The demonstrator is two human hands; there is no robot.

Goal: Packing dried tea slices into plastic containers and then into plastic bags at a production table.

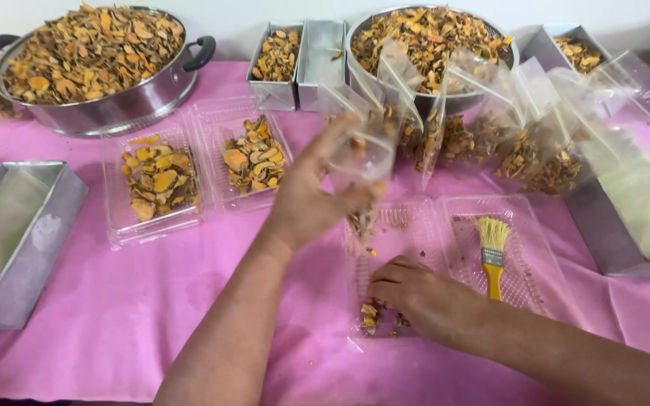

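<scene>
Bags go easier if we keep our left hand (306, 199) pinching the clear bag (359, 154) upright above the tray (415, 225), while our right hand (415, 297), fingers curled, gathers chips (370, 314) just under it, brush (493, 252) to its right, on the crowded pink table (114, 316).

Steel pot (126, 98) of dried slices, yellow-handled brush (493, 256), metal tins (18, 244).

clear filled bags (490, 143) leaning, clear clamshells (189, 169) left
</scene>
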